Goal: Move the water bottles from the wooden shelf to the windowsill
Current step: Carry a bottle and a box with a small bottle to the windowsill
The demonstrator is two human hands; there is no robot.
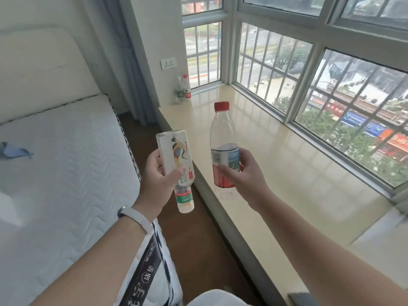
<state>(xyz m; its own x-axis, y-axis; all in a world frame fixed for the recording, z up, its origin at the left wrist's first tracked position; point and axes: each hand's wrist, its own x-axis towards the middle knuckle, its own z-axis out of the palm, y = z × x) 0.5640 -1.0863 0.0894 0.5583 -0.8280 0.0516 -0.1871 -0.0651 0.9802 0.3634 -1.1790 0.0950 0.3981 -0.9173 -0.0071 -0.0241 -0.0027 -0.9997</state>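
Left hand (157, 173) grasps bird-label bottle (174, 149), tilted, cap down, just left of sill edge. Right hand (240, 173) grasps red-cap bottle (223, 129), upright, above near edge of windowsill (298, 168).

Step, judged: carrying done, placing pending.

Next: turn inverted bottle upright, set both down.

Two bottles (183, 90) already stand in far left corner of sill. All clear plastic.
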